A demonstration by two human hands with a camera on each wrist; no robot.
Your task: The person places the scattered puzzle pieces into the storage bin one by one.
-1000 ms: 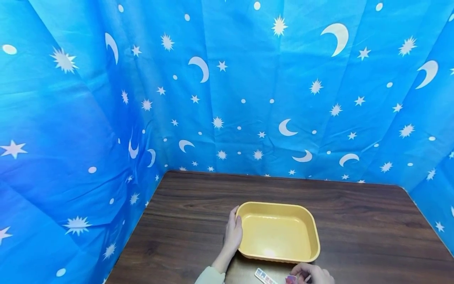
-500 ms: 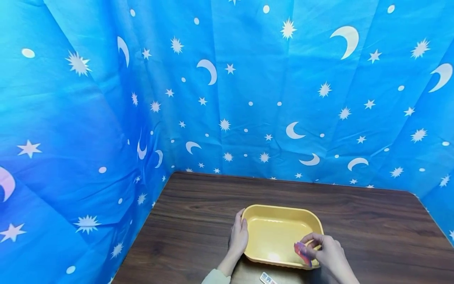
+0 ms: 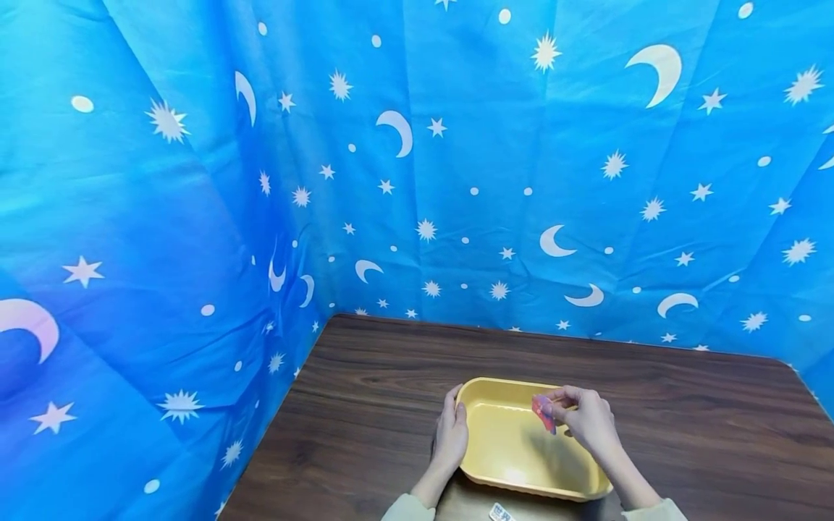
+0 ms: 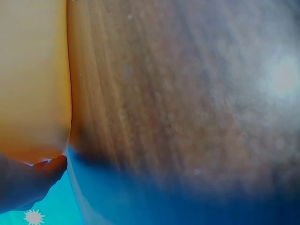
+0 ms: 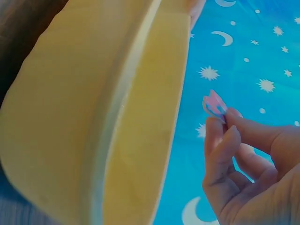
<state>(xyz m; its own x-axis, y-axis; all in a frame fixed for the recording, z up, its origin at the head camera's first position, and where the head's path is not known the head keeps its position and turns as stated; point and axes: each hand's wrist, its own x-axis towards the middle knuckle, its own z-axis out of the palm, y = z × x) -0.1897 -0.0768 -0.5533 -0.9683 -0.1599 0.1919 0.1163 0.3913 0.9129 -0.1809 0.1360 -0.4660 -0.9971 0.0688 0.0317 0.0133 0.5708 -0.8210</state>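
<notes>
A yellow rectangular tray [image 3: 498, 441] with rounded corners sits on the table in the head view. My left hand [image 3: 451, 434] grips its left side, the thumb by the rim; only part of that hand [image 4: 33, 183] appears in the left wrist view, beside the tray's wall. Above the right half of the tray, my right hand [image 3: 589, 421] pinches a small flat pink-red and purple piece [image 3: 542, 414] between thumb and fingertips. The right wrist view shows this piece [image 5: 214, 104] edge-on, a pale pink face turned up.
A white label-shaped piece [image 3: 500, 513] with blue lettering lies in front of the tray, cut off by the frame's bottom edge. The dark wooden table [image 3: 384, 362] extends around the tray. A blue curtain [image 3: 482, 145] with moons and stars hangs behind and at the left.
My right hand has lifted the pink-red piece from the table in front of the tray, over its front rim, to above its inside. The left hand keeps hold of the tray. The view has shifted slightly.
</notes>
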